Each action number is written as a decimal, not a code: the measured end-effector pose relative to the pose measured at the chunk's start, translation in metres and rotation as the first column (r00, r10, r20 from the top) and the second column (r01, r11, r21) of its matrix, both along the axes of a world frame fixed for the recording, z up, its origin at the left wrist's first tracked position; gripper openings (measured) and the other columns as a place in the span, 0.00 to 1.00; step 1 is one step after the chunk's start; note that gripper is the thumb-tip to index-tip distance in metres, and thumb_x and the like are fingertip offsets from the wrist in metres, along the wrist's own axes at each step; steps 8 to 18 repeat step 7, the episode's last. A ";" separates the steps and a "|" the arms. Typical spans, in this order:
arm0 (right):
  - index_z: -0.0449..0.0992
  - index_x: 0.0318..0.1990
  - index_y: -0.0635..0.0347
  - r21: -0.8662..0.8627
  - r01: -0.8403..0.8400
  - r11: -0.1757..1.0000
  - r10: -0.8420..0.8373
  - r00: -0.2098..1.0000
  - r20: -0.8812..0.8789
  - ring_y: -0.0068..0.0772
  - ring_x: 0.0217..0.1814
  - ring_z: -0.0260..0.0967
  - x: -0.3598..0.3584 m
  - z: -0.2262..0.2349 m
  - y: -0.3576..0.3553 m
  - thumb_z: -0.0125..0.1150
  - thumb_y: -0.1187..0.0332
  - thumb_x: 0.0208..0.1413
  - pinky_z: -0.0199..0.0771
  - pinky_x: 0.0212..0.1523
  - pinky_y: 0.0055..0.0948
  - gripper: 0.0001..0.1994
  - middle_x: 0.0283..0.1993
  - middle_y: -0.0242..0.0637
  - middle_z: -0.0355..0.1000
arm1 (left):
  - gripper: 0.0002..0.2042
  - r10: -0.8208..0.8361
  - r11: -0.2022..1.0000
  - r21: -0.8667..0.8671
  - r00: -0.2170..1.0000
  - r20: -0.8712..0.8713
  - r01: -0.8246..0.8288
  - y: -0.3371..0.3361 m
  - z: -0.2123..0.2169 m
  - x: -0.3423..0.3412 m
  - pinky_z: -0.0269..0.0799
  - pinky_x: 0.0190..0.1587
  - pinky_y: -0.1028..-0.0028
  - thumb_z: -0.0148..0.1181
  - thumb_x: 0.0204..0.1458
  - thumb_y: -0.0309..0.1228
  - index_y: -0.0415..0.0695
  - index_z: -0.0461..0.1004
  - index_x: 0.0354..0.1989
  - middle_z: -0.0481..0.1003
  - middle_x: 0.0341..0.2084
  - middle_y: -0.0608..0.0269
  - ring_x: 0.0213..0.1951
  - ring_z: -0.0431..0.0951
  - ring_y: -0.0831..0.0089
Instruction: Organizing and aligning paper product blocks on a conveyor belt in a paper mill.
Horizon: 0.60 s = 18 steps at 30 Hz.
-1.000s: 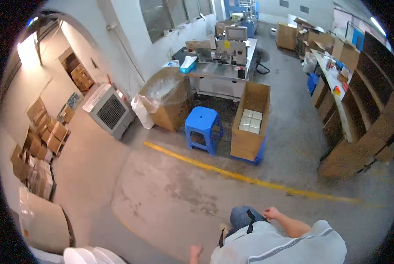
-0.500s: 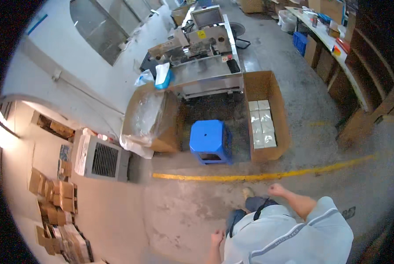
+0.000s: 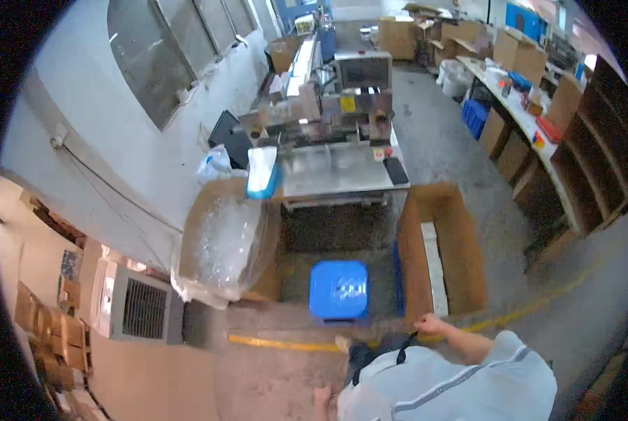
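My right hand (image 3: 432, 324) hangs in front of my body, near the close end of a tall cardboard box (image 3: 472, 281); its fingers are curled in and I see nothing in them. My left hand (image 3: 323, 394) is low at my left side, blurred, with its fingers hard to make out. A row of white packs (image 3: 433, 270) shows inside the box, partly hidden by its wall. Ahead of me a blue plastic stool (image 3: 338, 289) stands on the floor, touched by neither hand.
Beyond the stool stands a metal machine (image 3: 328, 168) with a monitor (image 3: 363, 72), a black phone (image 3: 396, 170) and a blue tissue pack (image 3: 263, 184). Left are a plastic-lined carton (image 3: 265, 266) and an air cooler (image 3: 144, 309). Shelving (image 3: 588, 154) lines the right; a yellow line (image 3: 279, 343) crosses the floor.
My view has tilted up and come closer to the machine. Stool and cartons sit lower in the picture. Both hands still hang low; the right is now closer to the right-hand box.
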State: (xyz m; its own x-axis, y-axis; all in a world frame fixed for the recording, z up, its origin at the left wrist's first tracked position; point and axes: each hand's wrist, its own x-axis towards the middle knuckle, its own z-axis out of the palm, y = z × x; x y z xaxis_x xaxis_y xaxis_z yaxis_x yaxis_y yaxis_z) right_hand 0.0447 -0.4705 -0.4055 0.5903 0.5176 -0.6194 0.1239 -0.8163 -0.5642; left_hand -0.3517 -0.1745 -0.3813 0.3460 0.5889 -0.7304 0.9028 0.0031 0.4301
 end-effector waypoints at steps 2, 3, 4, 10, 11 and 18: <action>0.81 0.34 0.61 0.048 0.024 0.999 -0.022 0.998 -0.052 0.34 0.32 0.75 0.024 0.000 0.051 0.65 0.52 0.49 0.75 0.37 0.34 0.19 0.30 0.42 0.78 | 0.15 0.103 0.984 -0.139 0.993 -0.058 -0.110 0.065 -0.063 -0.021 0.78 0.31 0.64 0.53 0.53 0.34 0.32 0.78 0.34 0.80 0.30 0.46 0.30 0.81 0.64; 0.80 0.34 0.61 0.058 0.129 0.990 -0.122 0.986 -0.115 0.34 0.33 0.75 0.031 -0.006 0.055 0.65 0.52 0.49 0.75 0.37 0.35 0.18 0.31 0.43 0.78 | 0.15 0.073 0.985 -0.151 0.995 -0.065 -0.082 0.081 -0.064 0.000 0.78 0.31 0.64 0.53 0.53 0.34 0.32 0.78 0.34 0.80 0.30 0.46 0.30 0.81 0.64; 0.80 0.34 0.62 0.093 0.120 0.988 -0.122 0.992 0.018 0.35 0.33 0.75 0.046 -0.004 0.062 0.65 0.53 0.50 0.74 0.37 0.35 0.19 0.30 0.44 0.77 | 0.18 0.168 0.969 -0.190 0.985 0.030 -0.160 0.102 -0.057 0.026 0.76 0.30 0.68 0.53 0.56 0.40 0.35 0.79 0.34 0.79 0.29 0.50 0.28 0.80 0.68; 0.80 0.35 0.62 0.190 0.225 0.956 -0.226 0.974 -0.018 0.43 0.40 0.77 0.099 0.034 0.115 0.64 0.52 0.51 0.75 0.45 0.37 0.19 0.37 0.50 0.78 | 0.20 0.304 0.938 -0.199 0.949 0.082 -0.284 0.156 -0.058 0.080 0.75 0.28 0.69 0.55 0.57 0.47 0.38 0.78 0.37 0.79 0.27 0.56 0.23 0.78 0.68; 0.80 0.35 0.62 0.190 0.225 0.956 -0.226 0.974 -0.018 0.43 0.40 0.77 0.099 0.034 0.115 0.64 0.52 0.51 0.75 0.45 0.37 0.19 0.37 0.50 0.78 | 0.20 0.304 0.938 -0.199 0.949 0.082 -0.284 0.156 -0.058 0.080 0.75 0.28 0.69 0.55 0.57 0.47 0.38 0.78 0.37 0.79 0.27 0.56 0.23 0.78 0.68; 0.80 0.35 0.62 0.190 0.225 0.956 -0.226 0.974 -0.018 0.43 0.40 0.77 0.099 0.034 0.115 0.64 0.52 0.51 0.75 0.45 0.37 0.19 0.37 0.50 0.78 | 0.20 0.304 0.938 -0.199 0.949 0.082 -0.284 0.156 -0.058 0.080 0.75 0.28 0.69 0.55 0.57 0.47 0.38 0.78 0.37 0.79 0.27 0.56 0.23 0.78 0.68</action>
